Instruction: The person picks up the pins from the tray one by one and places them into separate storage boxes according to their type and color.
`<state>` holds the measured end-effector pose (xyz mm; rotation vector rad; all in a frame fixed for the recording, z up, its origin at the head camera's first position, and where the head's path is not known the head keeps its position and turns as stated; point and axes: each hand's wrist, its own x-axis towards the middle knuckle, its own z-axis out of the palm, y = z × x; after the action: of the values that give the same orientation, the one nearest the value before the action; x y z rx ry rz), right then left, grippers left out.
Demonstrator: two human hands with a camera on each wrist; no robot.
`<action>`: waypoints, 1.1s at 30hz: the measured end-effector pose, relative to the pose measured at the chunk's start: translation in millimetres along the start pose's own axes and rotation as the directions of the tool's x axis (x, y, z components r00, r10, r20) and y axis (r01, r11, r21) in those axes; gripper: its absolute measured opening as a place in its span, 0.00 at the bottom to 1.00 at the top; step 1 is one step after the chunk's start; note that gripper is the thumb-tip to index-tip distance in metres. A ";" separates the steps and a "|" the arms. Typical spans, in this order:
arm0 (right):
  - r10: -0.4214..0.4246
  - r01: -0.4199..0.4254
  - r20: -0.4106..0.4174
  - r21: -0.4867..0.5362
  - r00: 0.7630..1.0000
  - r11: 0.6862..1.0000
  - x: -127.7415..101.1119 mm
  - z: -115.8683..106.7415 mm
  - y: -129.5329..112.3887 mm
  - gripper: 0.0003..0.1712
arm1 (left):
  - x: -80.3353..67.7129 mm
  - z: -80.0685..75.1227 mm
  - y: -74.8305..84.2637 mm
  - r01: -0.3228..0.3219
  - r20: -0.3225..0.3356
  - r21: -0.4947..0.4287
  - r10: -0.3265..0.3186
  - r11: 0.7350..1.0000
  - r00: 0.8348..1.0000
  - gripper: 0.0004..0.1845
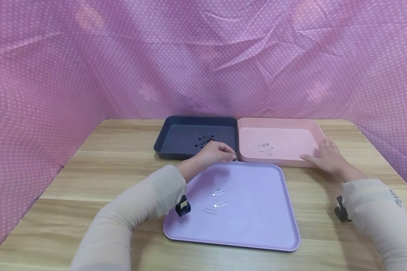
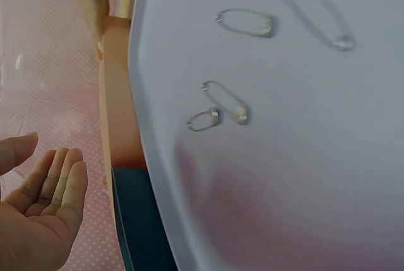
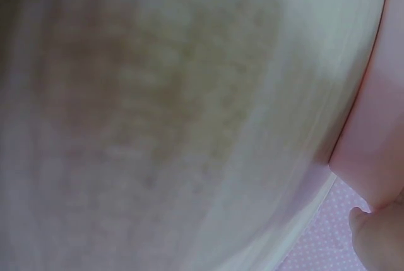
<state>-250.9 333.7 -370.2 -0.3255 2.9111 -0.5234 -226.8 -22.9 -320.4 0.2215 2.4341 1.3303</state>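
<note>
My left hand (image 1: 217, 152) hovers over the far edge of the lilac tray (image 1: 257, 226), by the corner of the dark tray. In the left wrist view its thumb and fingers stand apart, with nothing visible between them. Several silver safety pins (image 1: 220, 204) lie scattered on the lilac tray. My right hand (image 1: 332, 160) rests at the front right corner of the pink tray (image 1: 288, 137), fingers loosely extended and thumb along the front rim. A small cluster of silver safety pins (image 1: 266, 151) sits inside that pink tray.
The dark tray (image 1: 179, 135) adjoins the pink one at the back and contains several black safety pins (image 1: 205, 141). All three trays are on a wooden table (image 1: 98, 180). Behind it hangs a pink dotted cloth (image 1: 190, 67). Each forearm wears a black wrist mount (image 1: 182, 207).
</note>
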 end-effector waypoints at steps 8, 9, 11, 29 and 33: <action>-0.004 0.004 -0.007 -0.006 1.000 1.000 0.7 -0.5 0.1 0.56 | -13.3 -3.4 -16.5 0.032 0.032 0.065 -0.034 0.997 0.999 0.09; -0.001 0.001 -0.004 -0.006 1.000 1.000 1.0 -0.3 0.2 0.56 | -14.7 -3.4 -18.1 0.034 0.035 0.076 -0.036 0.997 0.999 0.09; 0.001 -0.001 0.001 -0.002 1.000 1.000 1.4 0.1 0.5 0.57 | -17.3 -3.4 -21.4 0.035 0.045 0.089 -0.039 0.995 0.998 0.09; -0.005 0.005 -0.009 -0.007 1.000 1.000 1.4 1.8 1.8 0.57 | -36.2 -0.7 -44.9 -0.005 0.183 0.141 -0.021 0.990 0.983 0.11; -0.014 0.014 -0.015 -0.002 1.000 1.000 1.8 1.9 2.6 0.57 | -37.5 -0.3 -47.6 0.004 0.207 0.150 -0.036 0.989 0.978 0.11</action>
<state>-252.8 335.0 -373.1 -0.3432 2.9258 -0.5273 -190.7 -60.4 -351.4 0.3557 2.3502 1.0592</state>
